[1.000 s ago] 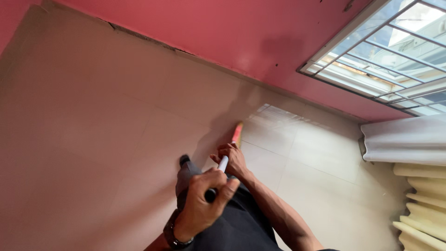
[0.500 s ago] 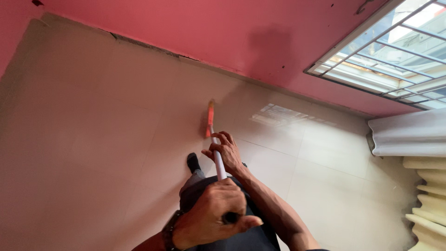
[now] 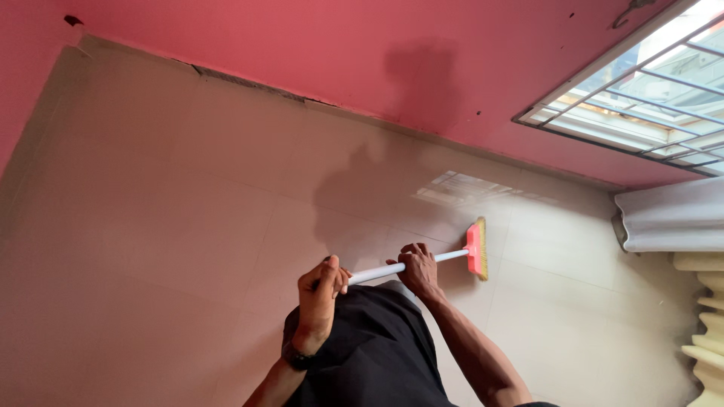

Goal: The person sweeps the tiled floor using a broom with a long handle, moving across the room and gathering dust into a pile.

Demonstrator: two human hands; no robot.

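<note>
The broom with a white handle, a red-pink plastic head and yellow bristles [image 3: 445,258] is held low over the pale beige tiled floor [image 3: 166,226]. Its head is at the right of the person, with the bristles turned toward the right side of the room, and the handle runs almost level back to the body.

The right hand [image 3: 417,269] grips the handle about in the middle, the fingers closed around it from above. The left hand [image 3: 320,290] holds the top end of the handle, fingers wrapped tight, thumb up; on this wrist there is a dark band. Below the hands I see the person's black trousers [image 3: 369,354].

Around the broom head the tiles are bare. To the left the floor is wide open until the corner, and ahead it goes free to the pink-red painted wall [image 3: 302,45], where a dark, cracked line runs along the bottom edge. On the right the room is more narrow: a barred window with white frame [image 3: 641,90] sits in the wall, a folded white cloth or mattress [image 3: 667,218] lies near the wall, and beside it cream pleated fabric [image 3: 705,324] stands at the edge of the view. The broom head is well apart from both.
</note>
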